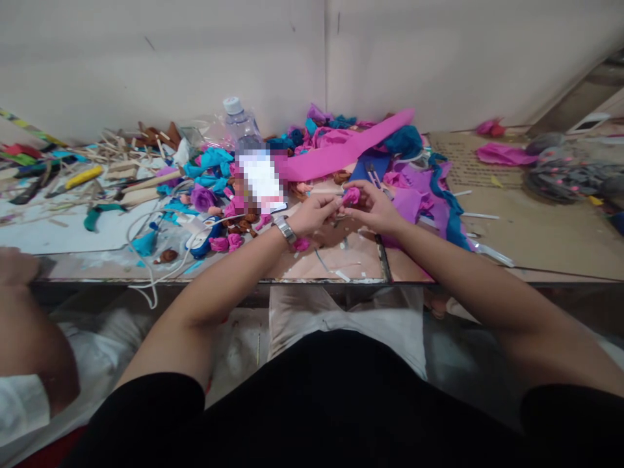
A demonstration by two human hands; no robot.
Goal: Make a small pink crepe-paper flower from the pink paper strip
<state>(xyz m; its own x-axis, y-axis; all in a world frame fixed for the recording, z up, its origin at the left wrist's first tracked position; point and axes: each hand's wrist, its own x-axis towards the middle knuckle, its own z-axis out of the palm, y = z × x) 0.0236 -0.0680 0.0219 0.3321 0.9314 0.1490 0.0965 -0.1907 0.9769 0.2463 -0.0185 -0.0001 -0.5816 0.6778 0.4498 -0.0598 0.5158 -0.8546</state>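
Observation:
My left hand (314, 211) and my right hand (373, 207) meet over the table's middle, fingers pinched together on a small pink paper flower (350, 195). A thin pale stick (325, 192) runs left from the flower between my left fingers. A metal watch (285, 229) sits on my left wrist. Under my hands lies a pinkish sheet with scraps (341, 257).
Pink, purple and blue crepe paper (341, 153) is heaped behind my hands. A water bottle (240, 123), small paper flowers (225, 244), a glue gun with white cord (199, 244), sticks and tools (82, 177) lie at left. Another person's arm (24, 325) is at far left.

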